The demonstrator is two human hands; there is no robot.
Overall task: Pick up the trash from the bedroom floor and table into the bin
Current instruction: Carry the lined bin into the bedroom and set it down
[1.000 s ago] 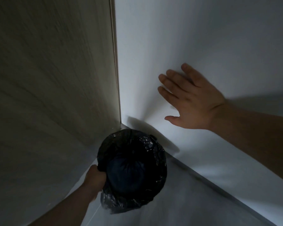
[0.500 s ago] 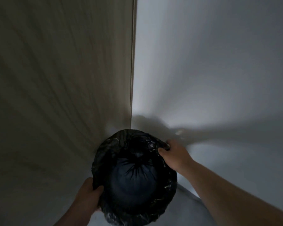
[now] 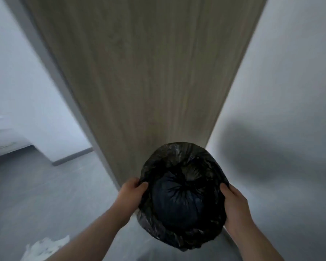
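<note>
Bin: a round bin lined with a crinkled black plastic bag (image 3: 183, 187) sits in the lower centre of the frame, seen from above, its mouth open toward the camera. The liner folds over the rim all the way round. Whether its base rests on the grey floor (image 3: 45, 194) cannot be told.
Inside the bin: a dark, knotted bundle of plastic (image 3: 177, 200) fills most of the opening.
Left hand: the left hand (image 3: 131, 193) is clamped on the rim at the left of the bin, thumb hooked over the liner edge, fingers wrapped down the outside.
Right hand: the right hand (image 3: 233, 206) grips the opposite rim at lower right, thumb on top, fingers closed round the outer wall.
Arms: both bare forearms rise from the bottom edge and converge on the bin, wrists about level.
Why held so: a grip on two opposite sides probably keeps the bin level and pins the loose liner so that it does not slip in, which suits carrying it toward the litter.
Trash: a crumpled white piece of paper or plastic (image 3: 45, 247) lies on the floor at lower left, well apart from the bin.
Surroundings: a tall wood-grain panel (image 3: 149, 72) fills the upper centre, with a white wall (image 3: 290, 91) to its right.
Task judgement: collection seems barely begun.
</note>
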